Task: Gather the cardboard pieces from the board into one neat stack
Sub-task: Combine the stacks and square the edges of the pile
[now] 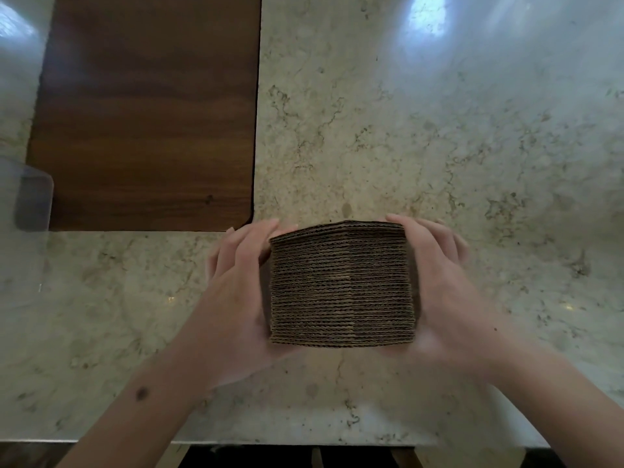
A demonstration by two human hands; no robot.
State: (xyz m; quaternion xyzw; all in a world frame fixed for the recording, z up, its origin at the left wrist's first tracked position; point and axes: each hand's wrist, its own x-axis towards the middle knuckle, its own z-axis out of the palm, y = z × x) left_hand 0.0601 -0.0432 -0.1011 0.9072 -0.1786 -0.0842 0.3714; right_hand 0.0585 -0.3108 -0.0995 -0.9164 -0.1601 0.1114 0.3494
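Upper left of the frame: board [145, 109], bare of pieces. Lower centre: my left hand [236, 285] and right hand [445, 282] press straight fingers against the stack [341, 285] on the marble bench [439, 130]. Recommend even squeezing, tapping edges flush.

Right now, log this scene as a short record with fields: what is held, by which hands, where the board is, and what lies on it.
held: brown stack of corrugated cardboard pieces, edges roughly aligned
left hand: presses the stack's left side, fingers straight
right hand: presses the stack's right side, fingers straight
surface: beige marbled stone counter
board: dark brown wooden board, far left of the stack
on board: no cardboard pieces visible
other: blurred grey object at the board's left edge, unidentifiable
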